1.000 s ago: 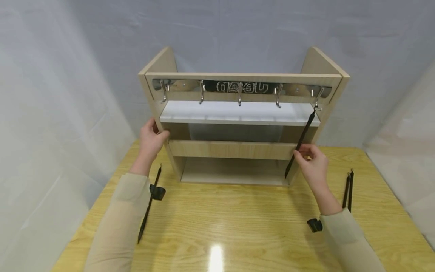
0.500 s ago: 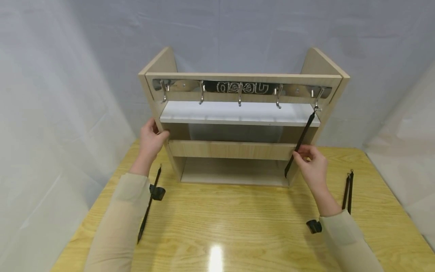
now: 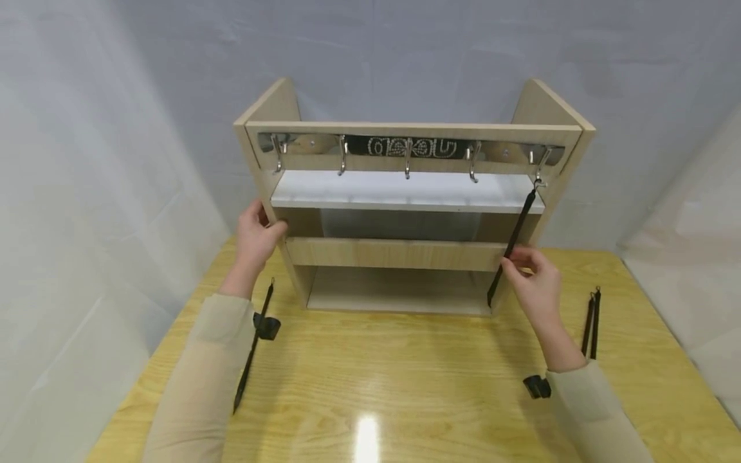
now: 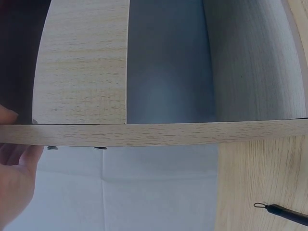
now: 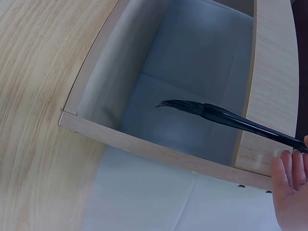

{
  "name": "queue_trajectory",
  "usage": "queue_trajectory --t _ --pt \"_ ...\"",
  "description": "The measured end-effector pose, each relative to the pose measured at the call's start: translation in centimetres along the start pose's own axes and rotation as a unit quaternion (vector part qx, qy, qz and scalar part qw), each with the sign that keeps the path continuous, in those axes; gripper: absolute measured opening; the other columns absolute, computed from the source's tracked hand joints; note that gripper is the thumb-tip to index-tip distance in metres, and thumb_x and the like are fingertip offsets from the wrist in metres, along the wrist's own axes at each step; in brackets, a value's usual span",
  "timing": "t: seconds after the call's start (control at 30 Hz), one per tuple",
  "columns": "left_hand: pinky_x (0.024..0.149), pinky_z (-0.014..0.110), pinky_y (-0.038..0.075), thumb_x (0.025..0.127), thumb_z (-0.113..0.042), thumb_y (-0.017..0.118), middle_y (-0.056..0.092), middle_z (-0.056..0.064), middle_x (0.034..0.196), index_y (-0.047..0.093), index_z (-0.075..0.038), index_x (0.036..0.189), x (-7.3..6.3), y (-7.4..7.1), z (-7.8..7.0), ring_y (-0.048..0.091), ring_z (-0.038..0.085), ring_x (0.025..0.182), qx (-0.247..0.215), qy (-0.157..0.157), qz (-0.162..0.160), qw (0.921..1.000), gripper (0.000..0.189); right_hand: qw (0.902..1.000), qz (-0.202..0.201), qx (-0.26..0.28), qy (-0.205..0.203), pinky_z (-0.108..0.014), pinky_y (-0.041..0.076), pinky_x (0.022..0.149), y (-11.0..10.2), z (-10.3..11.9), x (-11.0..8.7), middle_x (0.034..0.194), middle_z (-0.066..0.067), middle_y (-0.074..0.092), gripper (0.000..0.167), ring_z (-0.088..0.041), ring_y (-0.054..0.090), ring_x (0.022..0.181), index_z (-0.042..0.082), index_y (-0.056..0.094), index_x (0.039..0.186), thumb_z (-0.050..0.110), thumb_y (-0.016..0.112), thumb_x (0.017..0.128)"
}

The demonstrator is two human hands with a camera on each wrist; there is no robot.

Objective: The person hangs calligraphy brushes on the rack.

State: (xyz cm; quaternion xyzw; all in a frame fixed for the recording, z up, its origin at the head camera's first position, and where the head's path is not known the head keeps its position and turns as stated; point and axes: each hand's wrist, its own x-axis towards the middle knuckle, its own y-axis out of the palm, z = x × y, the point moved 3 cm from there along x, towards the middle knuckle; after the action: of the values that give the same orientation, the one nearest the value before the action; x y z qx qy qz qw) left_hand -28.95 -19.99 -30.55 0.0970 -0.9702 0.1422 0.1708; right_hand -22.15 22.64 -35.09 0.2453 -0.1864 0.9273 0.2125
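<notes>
Only illegible dotted lettering (image 3: 379, 147) is shown on the hook rail (image 3: 357, 145), above the grip of the right hand (image 3: 537, 280).

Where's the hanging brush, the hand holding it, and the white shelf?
Hanging brush (image 5: 231, 119): right wrist view, on its black handle.
Right hand (image 3: 537, 281): head view, middle of the hand.
White shelf (image 3: 376, 188): head view, on its top surface.
</notes>
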Motion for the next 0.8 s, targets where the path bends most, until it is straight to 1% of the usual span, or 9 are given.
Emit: queue_trajectory --t 0.13,0.4,0.43,0.47,0.57,0.63,0.67,0.7,0.8 --pt "0.085 0.036 0.046 0.073 0.009 0.050 0.054 0.021 0.111 0.046 0.004 0.121 0.1 0.0 -0.1 0.051 0.029 0.101 0.004 0.001 -0.001 1.0000 0.048 1.0000 0.001 0.004 -0.001 -0.007 0.046 0.059 -0.3 -0.1 0.0 0.084 -0.010 0.062 0.016 0.004 0.053 0.069 -0.012 0.060 0.090 -0.004 0.063 0.076" --pt "0.086 0.038 0.045 0.073 0.010 0.049 0.052 0.023 0.113 0.044 0.006 0.122 0.2 0.2 0.0 0.049 0.032 0.103 -0.005 -0.002 0.005 1.0000 0.049 0.9996 0.024 -0.009 -0.015 -0.008 0.046 0.063 -1.4 -0.1 -0.4 0.088 -0.015 0.062 0.019 0.001 0.055 0.074 -0.007 0.061 0.092 0.004 0.064 0.078" --pt "0.087 0.038 0.045 0.073 0.010 0.048 0.052 0.023 0.113 0.044 0.006 0.122 0.3 0.2 0.1 0.049 0.031 0.103 -0.005 -0.003 0.005 1.0000 0.050 0.9995 0.027 -0.006 -0.016 -0.008 0.046 0.063 -1.5 -0.6 -0.4 0.088 -0.014 0.062 0.020 -0.002 0.055 0.075 -0.006 0.061 0.093 0.007 0.064 0.078" --pt "0.087 0.038 0.045 0.073 0.010 0.048 0.052 0.024 0.113 0.044 0.007 0.122 0.3 0.2 0.1 0.049 0.031 0.103 -0.005 -0.004 0.006 1.0000 0.050 0.9989 0.036 0.025 -0.018 -0.011 0.047 0.066 -1.6 -3.0 -0.2 0.089 -0.012 0.063 0.021 -0.004 0.056 0.077 -0.003 0.062 0.094 0.010 0.065 0.078" --pt "0.087 0.038 0.045 0.073 0.010 0.047 0.051 0.025 0.114 0.043 0.007 0.123 0.3 0.2 0.1 0.049 0.031 0.103 -0.004 -0.006 0.009 0.9999 0.050 0.9958 0.042 0.079 -0.016 -0.014 0.048 0.067 -2.0 -6.4 0.1 0.090 -0.009 0.063 0.022 -0.010 0.058 0.080 0.002 0.064 0.095 0.014 0.068 0.076" --pt "0.087 0.038 0.045 0.073 0.010 0.048 0.051 0.024 0.114 0.043 0.007 0.123 0.4 0.2 0.2 0.049 0.029 0.102 -0.006 -0.004 0.008 0.9999 0.050 0.9965 0.041 0.072 -0.015 -0.014 0.048 0.068 -2.4 -7.2 0.0 0.091 -0.009 0.063 0.024 -0.011 0.057 0.082 0.003 0.064 0.095 0.016 0.068 0.076" --pt "0.087 0.037 0.045 0.073 0.010 0.048 0.051 0.023 0.114 0.043 0.006 0.123 0.4 0.2 0.2 0.049 0.029 0.102 -0.007 -0.005 0.007 0.9999 0.051 0.9969 0.041 0.066 -0.014 -0.014 0.048 0.068 -2.6 -7.0 -0.1 0.091 -0.009 0.063 0.024 -0.010 0.057 0.082 0.003 0.064 0.096 0.016 0.068 0.077" --pt "0.087 0.037 0.045 0.072 0.010 0.048 0.052 0.023 0.114 0.044 0.006 0.123 0.3 0.2 0.1 0.049 0.028 0.102 -0.008 -0.004 0.005 0.9999 0.051 0.9989 0.034 0.030 -0.014 -0.011 0.047 0.066 -2.9 -4.9 -0.4 0.090 -0.011 0.063 0.025 -0.009 0.056 0.081 0.002 0.063 0.096 0.017 0.067 0.077" --pt "0.087 0.036 0.045 0.072 0.010 0.049 0.052 0.021 0.114 0.045 0.004 0.123 0.3 0.2 0.1 0.050 0.027 0.102 -0.012 -0.003 0.002 0.9999 0.051 0.9986 0.036 -0.038 -0.003 -0.009 0.045 0.066 -3.5 -2.3 -1.0 0.091 -0.012 0.061 0.030 -0.006 0.055 0.081 0.000 0.062 0.098 0.024 0.064 0.079"
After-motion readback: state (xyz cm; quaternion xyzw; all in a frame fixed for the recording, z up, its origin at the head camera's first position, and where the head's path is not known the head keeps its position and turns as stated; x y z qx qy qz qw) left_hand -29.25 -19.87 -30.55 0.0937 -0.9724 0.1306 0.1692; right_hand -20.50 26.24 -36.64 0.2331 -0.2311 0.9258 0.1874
